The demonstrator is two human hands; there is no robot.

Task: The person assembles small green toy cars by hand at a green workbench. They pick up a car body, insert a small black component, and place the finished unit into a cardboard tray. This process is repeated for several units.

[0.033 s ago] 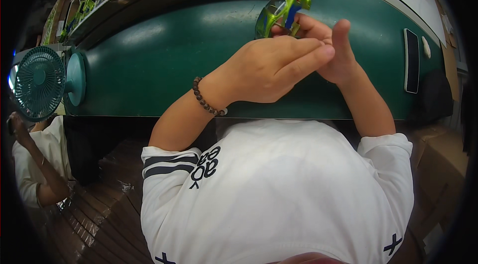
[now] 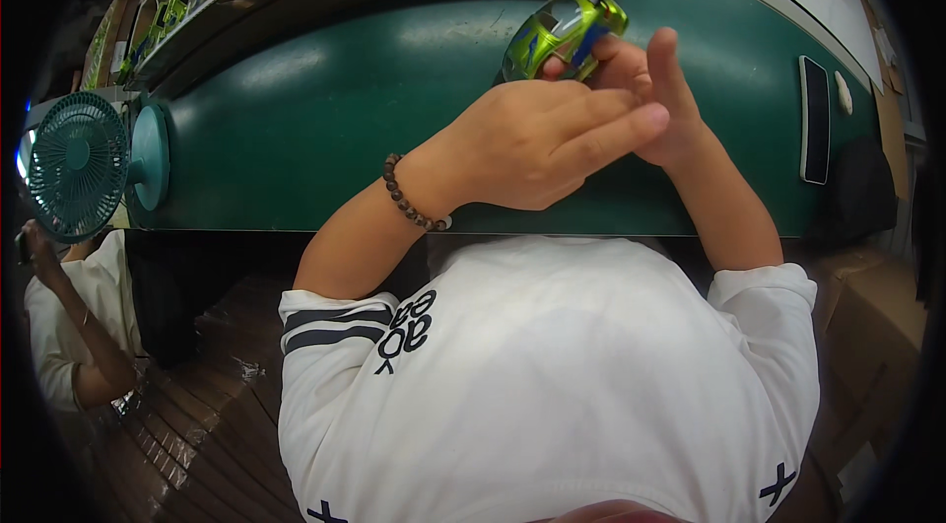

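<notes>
A glossy lime-green toy car body (image 2: 554, 28) with blue streaks, window openings and a dark spoiler-like strip is held up tilted over the green tabletop. My right hand (image 2: 662, 101) has its fingers curled against the car body's near right side, with the thumb raised off it. My left hand (image 2: 537, 140), back upward, lies across the front of the right palm and below the car body. Its long fingers reach right, pressed together and closed; whatever lies beneath them is hidden. A fingertip shows at the car's lower edge; whose hand it belongs to is unclear.
A green table (image 2: 325, 129) spans the view. On it stand a teal fan (image 2: 81, 166) at left and a dark phone-like slab (image 2: 814, 119) at right. Boxes of green toy parts (image 2: 182, 5) line the far left. Another person's arm (image 2: 84, 326) shows lower left.
The car body has shifted slightly right and turned, showing more of its window side. Both hands have moved a little with it; the left fingers reach slightly further right.
</notes>
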